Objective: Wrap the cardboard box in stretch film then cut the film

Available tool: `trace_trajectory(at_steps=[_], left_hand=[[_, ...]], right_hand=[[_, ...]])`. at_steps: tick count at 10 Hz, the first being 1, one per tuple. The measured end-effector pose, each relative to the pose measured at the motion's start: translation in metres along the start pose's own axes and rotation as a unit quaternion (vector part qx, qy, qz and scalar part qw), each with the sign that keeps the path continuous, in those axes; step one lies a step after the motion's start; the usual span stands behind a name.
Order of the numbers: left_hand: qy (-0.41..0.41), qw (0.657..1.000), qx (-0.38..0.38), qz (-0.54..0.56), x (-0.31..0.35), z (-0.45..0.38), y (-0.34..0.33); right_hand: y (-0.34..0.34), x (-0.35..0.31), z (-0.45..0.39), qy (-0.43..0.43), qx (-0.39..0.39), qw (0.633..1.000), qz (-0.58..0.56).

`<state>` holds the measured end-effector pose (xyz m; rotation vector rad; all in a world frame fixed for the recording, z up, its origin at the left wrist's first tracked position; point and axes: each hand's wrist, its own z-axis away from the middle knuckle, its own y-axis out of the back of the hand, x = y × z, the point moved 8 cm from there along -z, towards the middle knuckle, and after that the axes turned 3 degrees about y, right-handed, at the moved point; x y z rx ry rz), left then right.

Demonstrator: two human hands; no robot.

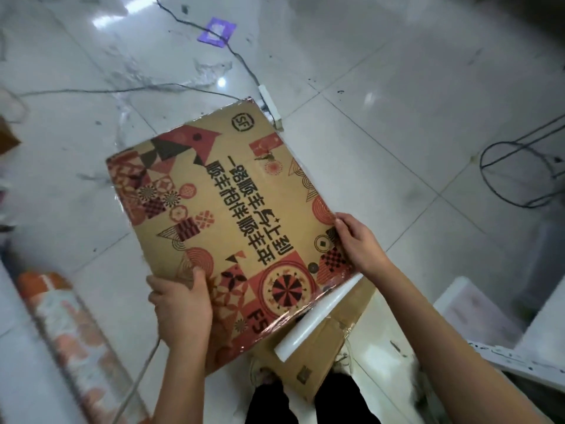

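A flat brown cardboard box (pixel 232 215) with red and black printed patterns is held up over the tiled floor, and shiny stretch film shows along its edges. My left hand (pixel 180 304) grips its near edge, thumb on the printed face. My right hand (pixel 357 243) holds the right edge with curled fingers. A white roll of stretch film (pixel 318 316) lies just under the box's near right corner, on another piece of brown cardboard (pixel 318 359).
Black cables (pixel 519 175) and a white power strip (pixel 270 107) lie on the glossy floor beyond and to the right of the box. An orange-patterned wrapped bundle (pixel 70 328) lies at the lower left. White furniture (pixel 501 341) stands at the lower right. My legs (pixel 305 402) are below.
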<state>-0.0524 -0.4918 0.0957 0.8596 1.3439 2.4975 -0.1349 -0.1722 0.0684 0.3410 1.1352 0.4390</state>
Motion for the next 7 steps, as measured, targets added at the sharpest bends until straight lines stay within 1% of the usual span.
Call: trace_trajectory(at_steps=[1, 2, 3, 4, 6, 7], left_hand=[[-0.01, 1.0, -0.023, -0.017, 0.004, 0.002, 0.004], [-0.044, 0.997, -0.044, -0.045, 0.009, 0.021, -0.001], [-0.052, 0.995, -0.064, -0.05, 0.007, 0.044, -0.01], [-0.047, 0.995, -0.082, -0.039, 0.005, 0.062, -0.014], [-0.053, 0.994, -0.08, -0.058, -0.009, 0.066, -0.017], [-0.037, 0.995, -0.089, -0.026, -0.017, 0.066, -0.014]], right_hand=[[0.002, -0.008, -0.004, -0.009, 0.016, 1.0, 0.02], [0.01, -0.009, -0.014, -0.028, 0.035, 0.998, 0.053], [0.025, -0.009, -0.021, -0.05, 0.058, 0.991, 0.109], [0.029, -0.007, -0.026, -0.045, 0.068, 0.985, 0.15], [0.019, -0.011, -0.017, -0.032, 0.047, 0.965, 0.257], [0.02, -0.032, -0.011, -0.012, 0.043, 0.962, 0.27]])
